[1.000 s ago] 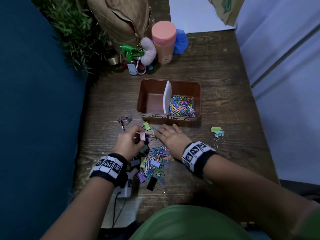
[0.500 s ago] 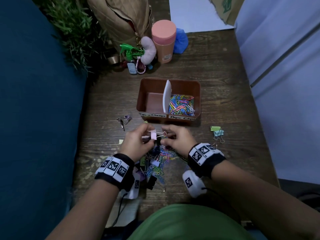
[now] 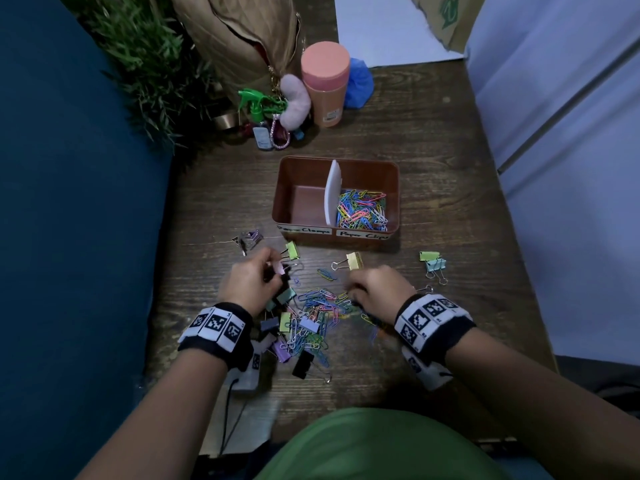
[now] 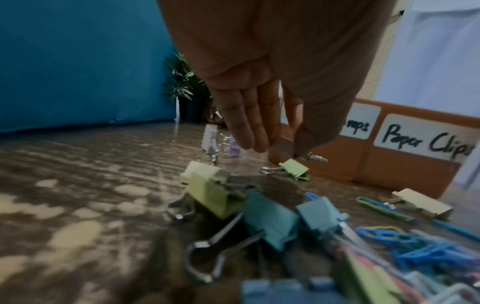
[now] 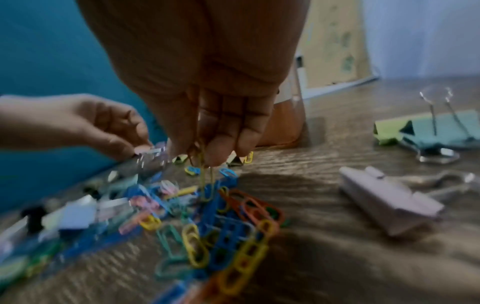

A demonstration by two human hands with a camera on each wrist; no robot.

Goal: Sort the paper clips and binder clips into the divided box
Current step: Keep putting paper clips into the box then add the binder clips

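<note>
Two labels on divided box (image 3: 335, 233): "Paper Clamps", "Paper Clips" (image 4: 426, 139).

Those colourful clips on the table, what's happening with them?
A person is sorting them into a brown divided box. Its right half already holds paper clips; the left half looks empty. The right hand pinches a yellow paper clip above the pile. The left hand holds a pink binder clip.

Head camera looking down over desk (image 3: 433, 150), wrist cameras low, close, sharing clip pile (image 3: 311, 320)
</note>
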